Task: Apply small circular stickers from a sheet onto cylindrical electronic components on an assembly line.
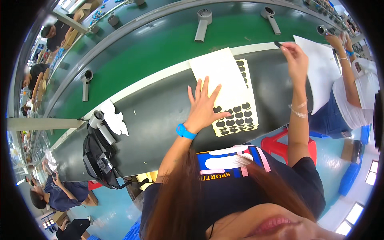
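1 black piece (277,44) is pinched by the right hand (296,59); left of that grip, the left hand (205,107) lies splayed on pale paper (212,63) atop sticker sheets (241,114) (shirt (244,192) below: yellow lettering).

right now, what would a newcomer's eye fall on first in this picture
Probably the pale sheet of black stickers in the middle of the dark table, with the left hand spread on the blank sheet over it. Next, at upper right, the right hand pinching a small black piece. Beyond, grey handheld fans dot the green surface.
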Demonstrator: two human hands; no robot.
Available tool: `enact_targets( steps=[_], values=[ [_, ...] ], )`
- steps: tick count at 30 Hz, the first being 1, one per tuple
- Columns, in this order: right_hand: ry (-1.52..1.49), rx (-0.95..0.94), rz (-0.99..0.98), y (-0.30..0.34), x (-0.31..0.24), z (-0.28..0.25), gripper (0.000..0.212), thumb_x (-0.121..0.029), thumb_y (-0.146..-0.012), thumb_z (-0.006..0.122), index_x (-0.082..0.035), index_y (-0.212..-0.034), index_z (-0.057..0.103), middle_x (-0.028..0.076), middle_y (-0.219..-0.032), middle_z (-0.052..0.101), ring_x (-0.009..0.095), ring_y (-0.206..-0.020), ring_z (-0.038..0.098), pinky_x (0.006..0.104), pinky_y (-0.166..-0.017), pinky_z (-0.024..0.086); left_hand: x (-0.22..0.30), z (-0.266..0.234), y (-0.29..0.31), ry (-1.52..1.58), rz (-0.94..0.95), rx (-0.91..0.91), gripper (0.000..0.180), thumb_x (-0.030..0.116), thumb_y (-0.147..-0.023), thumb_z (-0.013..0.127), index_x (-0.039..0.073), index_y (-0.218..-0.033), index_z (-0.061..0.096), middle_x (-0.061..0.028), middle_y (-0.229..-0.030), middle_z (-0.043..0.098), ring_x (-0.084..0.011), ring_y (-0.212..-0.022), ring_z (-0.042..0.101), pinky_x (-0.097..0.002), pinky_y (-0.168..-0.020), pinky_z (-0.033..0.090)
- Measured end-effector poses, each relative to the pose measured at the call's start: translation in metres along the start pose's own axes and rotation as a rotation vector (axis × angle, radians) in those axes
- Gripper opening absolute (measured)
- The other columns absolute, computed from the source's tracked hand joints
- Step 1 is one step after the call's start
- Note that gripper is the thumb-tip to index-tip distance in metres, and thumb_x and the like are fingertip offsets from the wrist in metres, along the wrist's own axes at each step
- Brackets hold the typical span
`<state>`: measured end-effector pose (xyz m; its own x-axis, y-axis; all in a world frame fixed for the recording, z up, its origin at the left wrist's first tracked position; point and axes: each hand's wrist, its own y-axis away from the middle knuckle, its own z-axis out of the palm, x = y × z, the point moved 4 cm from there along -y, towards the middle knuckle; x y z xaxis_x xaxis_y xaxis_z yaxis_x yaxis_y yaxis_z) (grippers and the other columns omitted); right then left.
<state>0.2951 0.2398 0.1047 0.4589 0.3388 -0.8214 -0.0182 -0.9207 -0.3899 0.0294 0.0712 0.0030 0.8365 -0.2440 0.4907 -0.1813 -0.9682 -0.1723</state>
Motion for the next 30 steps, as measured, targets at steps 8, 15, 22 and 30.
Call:
enact_targets(
  steps=[8, 15, 22, 30],
  values=[
    [0.579, 0.337, -0.222, -0.141, 0.177, 0.035, 0.056, -0.024, -0.088, 0.064, -0.008, -0.136, 0.042, 0.021, -0.1, 0.066, 0.036, -0.088, 0.065, 0.0443, -0.08, 0.048, 0.001, 0.0, -0.012, -0.005, -0.002, -0.004, 0.095, 0.057, -0.065, 0.076, 0.013, -0.142, 0.04, -0.0253, -0.153, 0.012, -0.0465, -0.14, 0.01, -0.0669, -0.107, 0.005],
    [0.425, 0.201, 0.057, -0.144, 0.167, 0.042, 0.065, -0.018, -0.08, 0.07, -0.011, -0.134, 0.035, 0.017, -0.09, 0.068, 0.037, -0.086, 0.066, 0.044, -0.078, 0.05, 0.008, 0.004, -0.018, 0.022, 0.026, -0.01, 0.095, 0.058, -0.065, 0.076, 0.015, -0.142, 0.041, -0.0241, -0.153, 0.014, -0.0459, -0.14, 0.012, -0.0642, -0.108, 0.006],
    [-0.218, 0.102, -0.331, -0.085, 0.027, 0.053, 0.071, 0.005, -0.081, 0.067, -0.007, -0.136, 0.025, 0.016, -0.111, 0.064, 0.019, -0.1, 0.062, 0.0277, -0.088, 0.05, -0.002, 0.003, 0.0, -0.003, -0.044, -0.041, 0.098, 0.055, -0.063, 0.078, 0.013, -0.143, 0.039, -0.0253, -0.153, 0.012, -0.0445, -0.141, 0.013, -0.0624, -0.108, 0.008],
    [-0.218, -0.439, -0.533, 0.085, -0.085, 0.063, 0.066, 0.01, -0.082, 0.063, -0.007, -0.133, 0.025, 0.022, -0.118, 0.059, 0.03, -0.113, 0.059, 0.0405, -0.097, 0.046, 0.013, -0.038, -0.01, 0.342, 0.075, 0.377, 0.082, 0.021, -0.071, 0.08, 0.004, -0.14, 0.038, -0.0197, -0.145, 0.035, -0.0361, -0.125, 0.04, -0.0444, -0.103, 0.032]
  ],
)
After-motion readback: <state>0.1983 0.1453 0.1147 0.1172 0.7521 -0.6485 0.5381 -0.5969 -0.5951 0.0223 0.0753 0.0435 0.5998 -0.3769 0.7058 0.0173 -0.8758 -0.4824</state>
